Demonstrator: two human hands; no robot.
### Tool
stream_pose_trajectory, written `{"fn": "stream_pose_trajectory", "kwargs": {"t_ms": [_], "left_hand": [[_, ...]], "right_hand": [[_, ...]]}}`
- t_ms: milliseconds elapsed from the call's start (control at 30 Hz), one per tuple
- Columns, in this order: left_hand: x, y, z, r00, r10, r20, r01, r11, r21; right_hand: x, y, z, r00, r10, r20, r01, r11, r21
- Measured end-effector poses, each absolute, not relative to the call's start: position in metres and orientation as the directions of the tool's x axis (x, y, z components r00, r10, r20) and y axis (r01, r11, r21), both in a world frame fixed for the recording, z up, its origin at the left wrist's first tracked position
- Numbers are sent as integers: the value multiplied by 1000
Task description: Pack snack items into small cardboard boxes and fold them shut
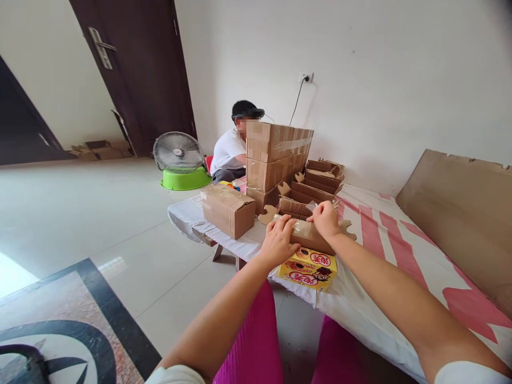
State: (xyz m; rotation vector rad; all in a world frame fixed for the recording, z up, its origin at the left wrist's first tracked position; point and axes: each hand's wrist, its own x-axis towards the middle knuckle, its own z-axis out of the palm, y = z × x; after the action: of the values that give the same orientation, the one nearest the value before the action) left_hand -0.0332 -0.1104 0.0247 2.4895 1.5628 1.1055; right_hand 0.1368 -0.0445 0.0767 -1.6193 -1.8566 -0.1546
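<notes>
My left hand point(280, 240) rests on the edge of a brown cardboard box point(306, 229), its fingers stretched out and slightly apart. Over that box, my right hand point(326, 218) is closed in a pinch on a strip of clear tape point(311, 206), whose far end is hard to make out. Shiny tape also shows on the cardboard under the left fingers. A yellow printed carton point(308, 272) sits right in front of the box, at the near edge of the cloth-covered table point(372, 298). Beyond the hands stands a row of opened cardboard boxes point(316, 186).
Taped boxes point(260, 176) are stacked behind, and a single closed box point(228, 210) stands to their left. A person in a white shirt point(228, 152) sits beyond the stack. A fan point(178, 152) rests on a green basin point(186, 180). Large cardboard point(460, 213) leans at right.
</notes>
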Motion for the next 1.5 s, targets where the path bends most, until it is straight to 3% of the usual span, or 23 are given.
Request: {"fn": "stream_pose_trajectory", "kwargs": {"t_ms": [100, 267, 567, 733, 833, 1133, 1500], "left_hand": [[-33, -112, 25, 263, 814, 519, 791, -490, 367], [-33, -116, 28, 303, 777, 552, 782, -533, 322], [-32, -100, 36, 277, 831, 483, 842, -452, 295], [-30, -99, 36, 302, 829, 471, 859, -451, 241], [-30, -101, 31, 298, 821, 487, 859, -453, 238], [-30, -102, 24, 287, 809, 514, 855, -458, 243], [-28, -104, 21, 281, 811, 512, 853, -456, 254]], "right_hand": [[153, -34, 87, 30, 814, 581, 897, 235, -375], [170, -41, 103, -76, 778, 623, 874, 352, -334], [176, -86, 69, -244, 889, 388, 813, 406, -417], [187, -71, 59, -175, 904, 390, 702, 392, -594], [191, -64, 65, -148, 886, 440, 650, 423, -632], [169, -49, 84, -211, 928, 308, 737, 358, -573], [129, -24, 85, -217, 970, 111, 916, 242, -319]]}}
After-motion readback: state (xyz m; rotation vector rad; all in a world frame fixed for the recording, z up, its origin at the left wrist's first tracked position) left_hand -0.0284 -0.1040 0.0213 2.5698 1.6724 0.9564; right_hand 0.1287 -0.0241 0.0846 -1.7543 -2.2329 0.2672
